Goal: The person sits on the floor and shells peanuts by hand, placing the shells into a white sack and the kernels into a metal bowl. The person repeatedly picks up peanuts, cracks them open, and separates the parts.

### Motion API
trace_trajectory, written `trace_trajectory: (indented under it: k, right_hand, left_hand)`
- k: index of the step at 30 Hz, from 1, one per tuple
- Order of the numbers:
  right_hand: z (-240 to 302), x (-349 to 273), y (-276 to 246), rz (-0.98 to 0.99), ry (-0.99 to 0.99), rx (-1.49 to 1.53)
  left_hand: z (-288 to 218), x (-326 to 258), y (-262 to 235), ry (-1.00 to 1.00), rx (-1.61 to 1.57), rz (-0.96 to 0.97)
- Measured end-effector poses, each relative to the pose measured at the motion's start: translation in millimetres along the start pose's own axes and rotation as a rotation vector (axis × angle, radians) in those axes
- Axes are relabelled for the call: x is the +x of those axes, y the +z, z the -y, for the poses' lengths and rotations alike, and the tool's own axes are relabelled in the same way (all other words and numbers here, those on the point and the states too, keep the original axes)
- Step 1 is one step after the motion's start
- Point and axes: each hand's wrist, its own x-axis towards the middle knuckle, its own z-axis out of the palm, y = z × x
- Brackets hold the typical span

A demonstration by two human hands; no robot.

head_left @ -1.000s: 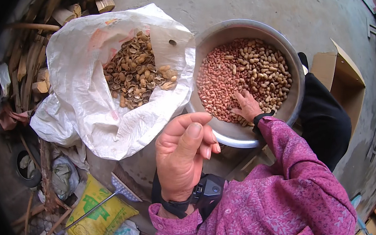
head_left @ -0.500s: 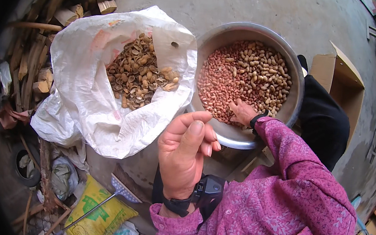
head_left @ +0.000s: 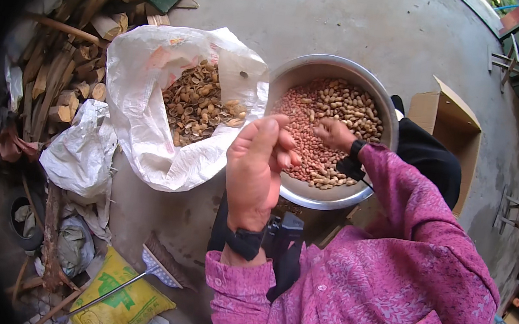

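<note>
A wide metal basin (head_left: pixel 393 106) holds shelled red peanut kernels (head_left: pixel 297 103) on its left and unshelled peanuts (head_left: pixel 357 109) on its right. Over the middle of the basin is my right hand (head_left: pixel 337 136), its fingers curled together; whatever they hold is hidden. My left hand (head_left: pixel 256 165) is raised in front of the basin's near left rim, thumb up and fingers bent inward. I cannot make out anything between them. Left of the basin, a white woven sack (head_left: pixel 135 79) lies with its mouth spread around a heap of empty peanut shells (head_left: pixel 197 102).
Stacked firewood (head_left: pixel 59 78) lines the left side. A mop or broom-like tool (head_left: pixel 160 267) rests by a yellow sack (head_left: pixel 125 296), near a tyre (head_left: pixel 27 220). An open cardboard box (head_left: pixel 426 110) stands right of the basin, beside my dark trouser leg (head_left: pixel 430 161).
My right hand has lifted from the basin's near side toward its middle. My left hand stays raised, its fingers still bent. The whole view has shifted.
</note>
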Motion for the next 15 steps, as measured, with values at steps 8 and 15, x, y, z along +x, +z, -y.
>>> trace_trajectory:
  k: [8,15]
  right_hand:
    - [175.6,-45.6,-124.3,-0.116,-0.414,0.318]
    - [175.8,-70.3,-108.8,-0.223,-0.798,-0.107]
  left_hand:
    - [45.1,23.8,22.7,-0.262,-0.111,-0.116]
    - [83.3,33.4,37.4,-0.387,-0.493,0.039]
